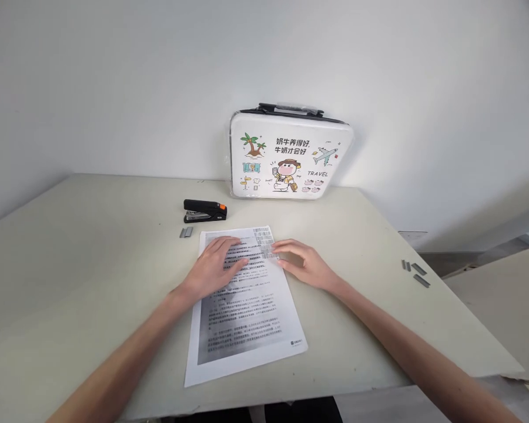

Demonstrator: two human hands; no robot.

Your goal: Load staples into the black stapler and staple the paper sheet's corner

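Observation:
A printed sheet of paper [247,317] lies slightly turned on the table, with dark lines of text and a grey shaded area. My left hand [218,267] rests over its upper left part, fingers stretched and thumb apart. At the sheet's upper right edge is my right hand [304,264], its fingers loosely curved and the thumb apart, nothing gripped between them. Barcode-like print [263,239] shows at the upper right corner, near the right fingertips. Behind the left hand stands a black stapler [205,211] with an orange button. Short strips of staples [186,232] lie just in front of it.
A white cartoon-printed case [291,155] with a black handle stands upright at the table's back, close to the wall. More staple strips [417,273] lie near the right edge of the table [92,264]. Beyond that edge is a light brown board or box [506,311].

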